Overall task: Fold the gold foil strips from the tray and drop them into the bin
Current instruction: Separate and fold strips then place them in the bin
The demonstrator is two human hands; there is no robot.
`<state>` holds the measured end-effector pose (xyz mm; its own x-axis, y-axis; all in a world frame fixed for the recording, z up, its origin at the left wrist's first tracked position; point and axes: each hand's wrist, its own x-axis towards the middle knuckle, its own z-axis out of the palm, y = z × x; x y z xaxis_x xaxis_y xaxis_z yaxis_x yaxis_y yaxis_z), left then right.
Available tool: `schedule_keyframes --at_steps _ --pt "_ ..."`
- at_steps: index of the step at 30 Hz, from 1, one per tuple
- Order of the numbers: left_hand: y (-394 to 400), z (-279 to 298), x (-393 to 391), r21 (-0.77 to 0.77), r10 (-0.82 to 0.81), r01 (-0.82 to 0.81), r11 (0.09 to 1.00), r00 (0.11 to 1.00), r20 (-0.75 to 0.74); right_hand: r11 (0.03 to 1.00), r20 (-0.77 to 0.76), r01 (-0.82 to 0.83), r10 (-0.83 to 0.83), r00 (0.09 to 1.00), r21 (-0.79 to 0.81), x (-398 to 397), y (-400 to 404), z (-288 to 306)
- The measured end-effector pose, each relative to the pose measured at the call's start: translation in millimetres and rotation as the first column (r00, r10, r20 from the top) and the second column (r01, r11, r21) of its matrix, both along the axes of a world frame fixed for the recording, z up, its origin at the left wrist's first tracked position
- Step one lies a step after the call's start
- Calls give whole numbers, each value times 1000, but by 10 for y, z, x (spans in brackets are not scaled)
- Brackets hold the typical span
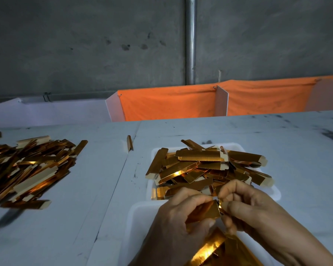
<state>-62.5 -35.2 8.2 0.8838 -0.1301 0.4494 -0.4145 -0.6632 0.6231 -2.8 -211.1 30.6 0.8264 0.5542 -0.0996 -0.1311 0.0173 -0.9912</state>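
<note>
Gold strip [204, 211] was pinched between both hands, left [178, 214] and right [244, 204], fingers curled round it mid-fold above the tray [275, 192]; next, probably crease, then drop.

We see one gold foil strip [204, 211] low in the centre of the frame, half folded and pinched at both ends. Just above it a white tray [236, 145] holds a loose, crisscrossed heap of strips [200, 166], several overhanging its rim. At the bottom edge another white container [140, 217] shows flat gold strips inside.
</note>
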Motion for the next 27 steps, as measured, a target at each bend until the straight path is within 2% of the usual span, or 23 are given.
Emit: schedule_keyframes --at_steps 13,18,23,27 --pt "32 -3 5 56 -10 8 998 1000 27 994 52 50 -45 998 -101 -46 37 12" --pt "41 -25 12 81 7 -10 997 999 38 992 93 19 -7 996 -128 -51 48 25" --pt "22 -18 10 98 -16 11 995 999 47 992 64 -41 49 997 -120 -14 13 26" --pt "20 -18 3 80 -9 5 997 999 46 995 -23 -74 73 997 -64 1 -3 22"
